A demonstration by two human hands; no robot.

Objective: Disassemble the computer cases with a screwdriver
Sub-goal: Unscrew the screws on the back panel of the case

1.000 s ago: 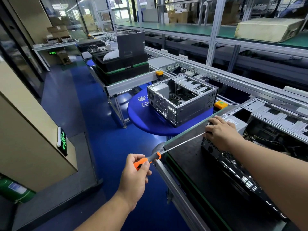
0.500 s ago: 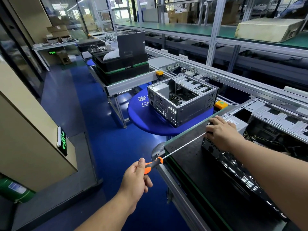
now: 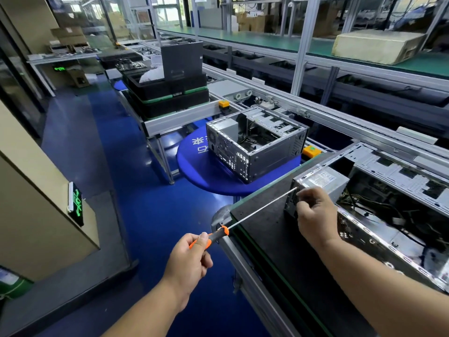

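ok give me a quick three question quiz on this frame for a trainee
1. True or false: the left hand grips the screwdriver by its orange and black handle.
2. Where is the right hand? A) at the shaft tip on the near computer case B) on the far computer case C) hanging idle
3. Fill in: the far case stands on a round ____ table.

Key: 1 true; 2 A; 3 blue

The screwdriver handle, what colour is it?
Orange and black, seen in the head view: screwdriver, held by the left hand.
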